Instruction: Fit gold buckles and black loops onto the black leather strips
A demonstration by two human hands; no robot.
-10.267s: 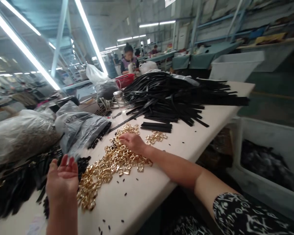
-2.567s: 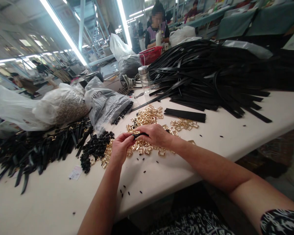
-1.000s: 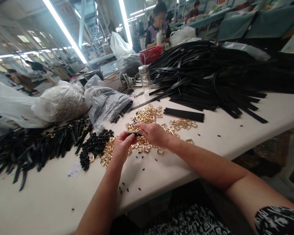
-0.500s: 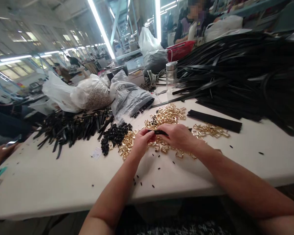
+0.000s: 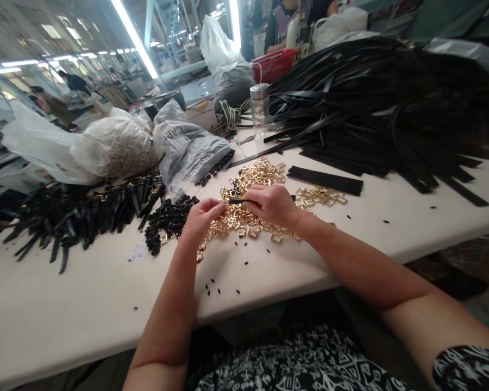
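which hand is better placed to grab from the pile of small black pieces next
Left hand, most likely: it's nearer the black pile, while the right hand, farther off, grips a black strip.

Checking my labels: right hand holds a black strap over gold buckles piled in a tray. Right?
Not quite: the gold buckles are piled on the table, not in a tray, as the head view shows. The right hand does hold a black strap over them.
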